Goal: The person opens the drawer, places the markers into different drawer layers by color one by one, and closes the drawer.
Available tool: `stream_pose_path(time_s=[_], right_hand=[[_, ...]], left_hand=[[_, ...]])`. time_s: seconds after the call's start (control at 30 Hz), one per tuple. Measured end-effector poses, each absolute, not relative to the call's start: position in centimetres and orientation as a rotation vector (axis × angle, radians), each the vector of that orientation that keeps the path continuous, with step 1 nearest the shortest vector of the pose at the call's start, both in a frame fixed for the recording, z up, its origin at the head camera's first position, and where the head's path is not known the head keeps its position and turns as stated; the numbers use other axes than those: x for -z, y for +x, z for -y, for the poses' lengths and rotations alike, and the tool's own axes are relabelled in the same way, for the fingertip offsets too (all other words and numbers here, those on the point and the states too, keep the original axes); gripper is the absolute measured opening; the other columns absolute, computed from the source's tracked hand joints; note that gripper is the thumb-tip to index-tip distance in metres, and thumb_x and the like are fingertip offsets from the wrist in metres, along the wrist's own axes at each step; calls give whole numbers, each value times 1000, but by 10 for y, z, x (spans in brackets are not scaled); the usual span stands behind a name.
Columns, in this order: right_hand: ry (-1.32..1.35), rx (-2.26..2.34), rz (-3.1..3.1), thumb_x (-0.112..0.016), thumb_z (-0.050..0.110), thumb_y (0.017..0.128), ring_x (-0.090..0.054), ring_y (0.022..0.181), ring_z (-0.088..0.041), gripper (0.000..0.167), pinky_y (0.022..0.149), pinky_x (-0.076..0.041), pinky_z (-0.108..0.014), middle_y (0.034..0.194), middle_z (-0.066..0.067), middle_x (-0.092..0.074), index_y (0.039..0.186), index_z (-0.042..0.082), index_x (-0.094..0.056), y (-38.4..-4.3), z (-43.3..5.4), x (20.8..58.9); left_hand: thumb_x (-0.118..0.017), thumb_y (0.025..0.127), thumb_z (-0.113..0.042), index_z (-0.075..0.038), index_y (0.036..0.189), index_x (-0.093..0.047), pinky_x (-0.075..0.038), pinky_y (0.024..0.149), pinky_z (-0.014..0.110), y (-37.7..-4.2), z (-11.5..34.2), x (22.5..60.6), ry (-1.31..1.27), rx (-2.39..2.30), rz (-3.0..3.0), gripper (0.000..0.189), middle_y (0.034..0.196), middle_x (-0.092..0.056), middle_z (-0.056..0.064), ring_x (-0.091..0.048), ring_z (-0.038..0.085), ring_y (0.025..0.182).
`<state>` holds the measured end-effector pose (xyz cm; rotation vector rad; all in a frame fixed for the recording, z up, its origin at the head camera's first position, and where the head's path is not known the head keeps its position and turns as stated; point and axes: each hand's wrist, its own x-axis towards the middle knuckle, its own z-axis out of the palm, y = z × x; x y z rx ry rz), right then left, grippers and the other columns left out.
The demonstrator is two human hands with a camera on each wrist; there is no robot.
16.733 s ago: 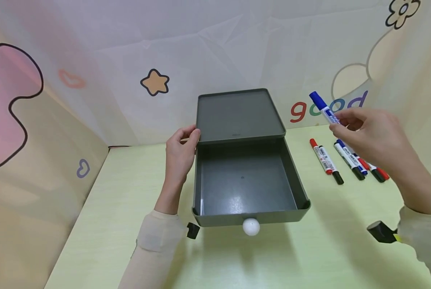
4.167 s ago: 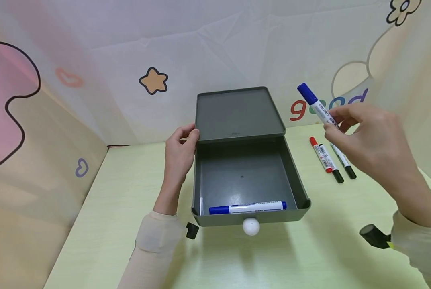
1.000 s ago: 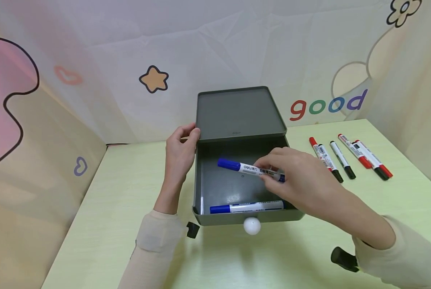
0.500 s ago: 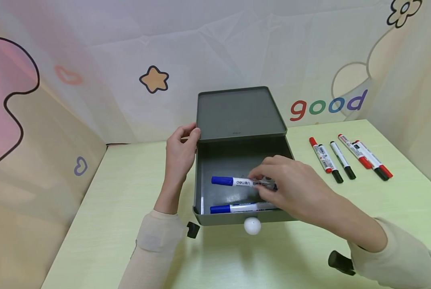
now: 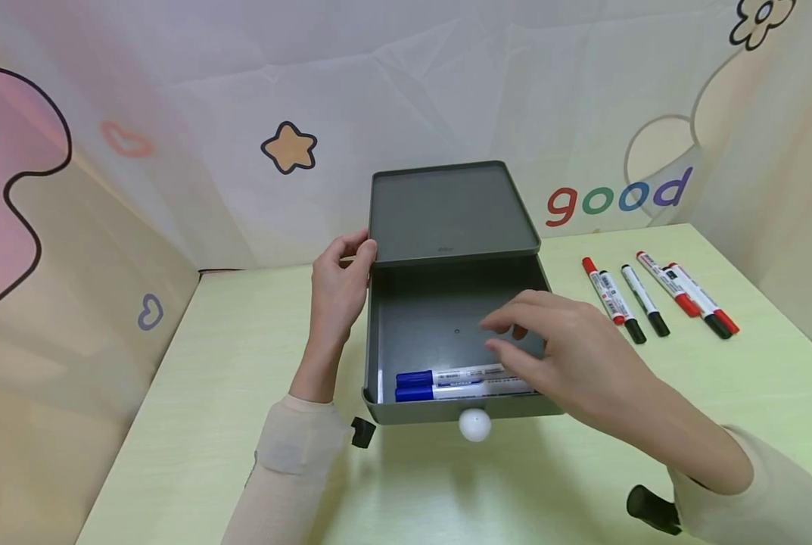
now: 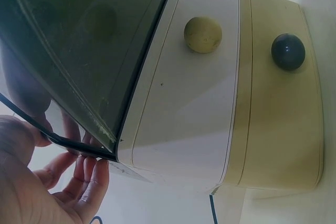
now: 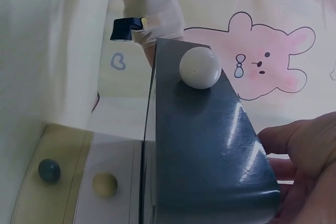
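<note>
Pinching the near left corner of a dark grey, rimmed rectangular top panel [image 5: 449,212], a person's left hand [image 5: 340,286] grips between thumb and fingers, while the right hand [image 5: 569,341] — released, thumb and fingers apart, holding nothing — hovers over a dark grey plastic drawer [image 5: 412,414] pulled out below the panel. Inside lie two white-barrelled, blue-capped markers [image 5: 460,375], side by side along the drawer's front wall, caps to the left, their right ends hidden behind the right hand. A round white knob [image 5: 474,425] sits on the drawer's front. Lower down, the left wrist view shows a white drawer front [image 6: 178,93] with a round yellow knob [image 6: 203,34] and a yellow drawer front [image 6: 278,119] with a round dark knob [image 6: 288,52]. Right of the drawer, on the pale green table [image 5: 194,424], rest six white markers with red or black caps [image 5: 644,300] — three bunched farthest right. Behind hangs a pale printed cloth [image 5: 412,98] bearing an orange star [image 5: 289,147] and the word "good."
</note>
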<state>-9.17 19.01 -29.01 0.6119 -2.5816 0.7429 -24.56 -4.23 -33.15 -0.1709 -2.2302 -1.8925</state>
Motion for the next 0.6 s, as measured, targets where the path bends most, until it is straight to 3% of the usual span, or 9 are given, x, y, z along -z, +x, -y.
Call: stream_pose_path(time_s=[0.23,0.4,0.6], right_hand=[[550,-827,2502,-82,4,86,-57,79,-7,23,57,-46,-20,93,12,-69,105,16,-79,-80,-194,287],[543,-823,2420,-83,-1,83,-51,69,-4,25,56,-41,-15,84,15,-64,102,15,-79,-73,-197,287],[504,-802,2398,-84,1,82,-50,67,-4,27,57,-40,-15,86,17,-66,104,17,-80,-62,-201,287]], left_hand=[[-61,102,-26,-9,132,-70,-56,81,34,-246,42,331,-165,1896,2223,35,114,-67,7,-62,22,95],[-61,102,-25,-8,132,-70,-56,80,33,-247,42,332,-173,1889,2224,35,114,-67,8,-61,22,95],[-61,102,-25,-8,131,-70,-55,79,33,-248,42,332,-171,1889,2226,35,113,-67,8,-61,22,94]])
